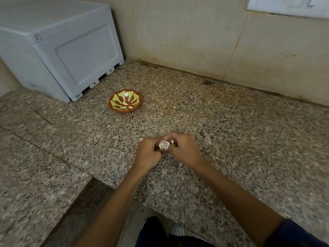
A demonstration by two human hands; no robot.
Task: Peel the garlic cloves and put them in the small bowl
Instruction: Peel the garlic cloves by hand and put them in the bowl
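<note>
Two bare hands meet over a speckled granite countertop (231,122), the left hand (147,154) and right hand (185,148) both curled around a whitish garlic bulb (164,144), whose underside and cloves are mostly hidden by the fingers. Both forearms reach in from the bottom edge, where they are cut off, and the counter's front edge lies below the wrists. Well apart, up and left across bare stone, sits the small red and yellow bowl (125,100), near a grey appliance (58,50) against the wall.

Both hands (165,148) grip garlic (164,144); bowl (125,100) well apart.
</note>
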